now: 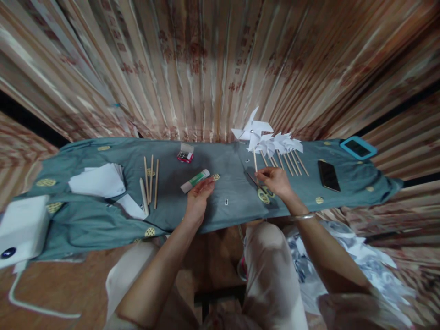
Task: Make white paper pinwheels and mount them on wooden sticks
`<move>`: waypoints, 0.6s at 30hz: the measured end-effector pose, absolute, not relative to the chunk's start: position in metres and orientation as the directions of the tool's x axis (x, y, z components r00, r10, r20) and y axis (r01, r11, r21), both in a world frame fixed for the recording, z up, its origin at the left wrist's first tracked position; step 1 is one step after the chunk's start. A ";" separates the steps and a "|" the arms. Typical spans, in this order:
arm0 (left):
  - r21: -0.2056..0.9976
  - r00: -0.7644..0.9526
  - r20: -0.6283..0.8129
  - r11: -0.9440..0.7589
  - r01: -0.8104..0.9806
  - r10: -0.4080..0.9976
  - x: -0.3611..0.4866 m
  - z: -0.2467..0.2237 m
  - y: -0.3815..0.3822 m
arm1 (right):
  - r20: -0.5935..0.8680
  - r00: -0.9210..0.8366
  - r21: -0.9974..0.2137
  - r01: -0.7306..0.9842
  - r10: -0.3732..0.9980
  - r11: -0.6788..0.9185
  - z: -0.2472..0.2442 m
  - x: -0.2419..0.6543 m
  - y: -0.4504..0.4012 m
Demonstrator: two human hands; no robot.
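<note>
My right hand pinches the wooden stick of a white paper pinwheel, which stands upright over the table. Just below that hand lie scissors with yellow patterned handles. My left hand is open, its fingers stretched out beside a green and white glue stick; whether they touch it I cannot tell. Several finished pinwheels lie in a row behind my right hand, sticks toward me. A small open pink box with tiny contents sits farther back.
On the left are stacked white paper, several wooden sticks and a white device with a cable. A black phone and a blue-framed device lie at right. White paper pieces fill a bag beside my leg.
</note>
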State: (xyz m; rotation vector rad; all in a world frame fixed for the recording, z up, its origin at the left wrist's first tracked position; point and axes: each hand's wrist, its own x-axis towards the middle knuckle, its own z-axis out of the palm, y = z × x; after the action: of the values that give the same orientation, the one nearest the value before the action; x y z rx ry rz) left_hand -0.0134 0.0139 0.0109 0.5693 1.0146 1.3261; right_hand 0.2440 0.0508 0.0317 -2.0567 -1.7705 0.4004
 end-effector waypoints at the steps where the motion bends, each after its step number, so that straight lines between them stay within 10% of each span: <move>1: 0.833 -0.073 -0.278 0.203 -0.514 0.958 -0.014 0.010 0.014 | 0.036 0.182 -0.362 0.919 0.983 -0.157 0.036 0.253 0.058; 4: 0.832 -0.082 -0.286 0.205 -0.515 0.955 -0.015 0.009 0.015 | -0.041 0.223 -0.093 0.970 0.974 -0.226 0.039 0.271 0.076; 18: 0.858 -0.063 -0.265 0.206 -0.471 0.962 -0.015 0.007 0.016 | -0.138 0.321 0.031 0.947 0.937 -0.320 0.010 0.286 0.104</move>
State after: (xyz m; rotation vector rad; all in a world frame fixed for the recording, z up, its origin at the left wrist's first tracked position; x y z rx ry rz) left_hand -0.0153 0.0159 0.0074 0.6180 1.0426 1.3048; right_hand 0.2858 0.1039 0.0102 -2.6378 -1.8888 0.1537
